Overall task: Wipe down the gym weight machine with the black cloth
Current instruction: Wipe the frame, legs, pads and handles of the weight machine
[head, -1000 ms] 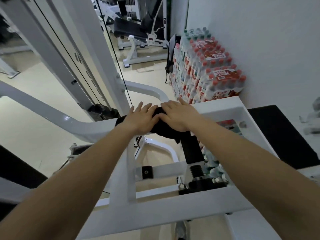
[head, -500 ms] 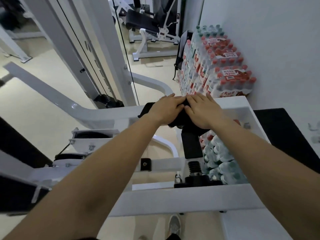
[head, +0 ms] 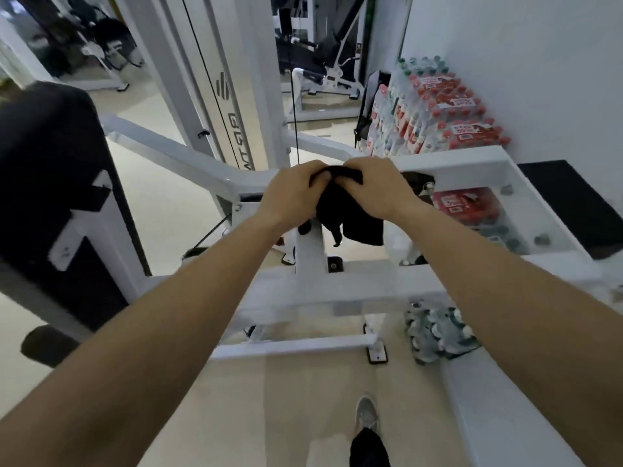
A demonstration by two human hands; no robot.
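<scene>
head view: white weight machine (head: 188, 156) frame fills the middle. the hands lay flat on the cloth half a second ago and now curl. left hand (head: 290, 193) and right hand (head: 381, 190) both pinch the black cloth (head: 350, 217) at its top, its tail hanging over the centre post. likely a regrip before the next bar. black pad (head: 50, 183) crowds the left, bottle packs (head: 435, 112) the right, a thin cable (head: 295, 106) runs just behind the hands.

The soft black fabric cloth (head: 350, 214) at frame centre is plain, unpatterned. The white-painted metal weight machine frame (head: 188, 160) carries black lettering on its upper upright. A black padded cushion (head: 50, 156) fills the left. Upper right, shrink-wrapped plastic water bottles (head: 438, 119) show red caps and labels against a white wall (head: 522, 62). The smooth floor (head: 161, 203) is beige.
</scene>
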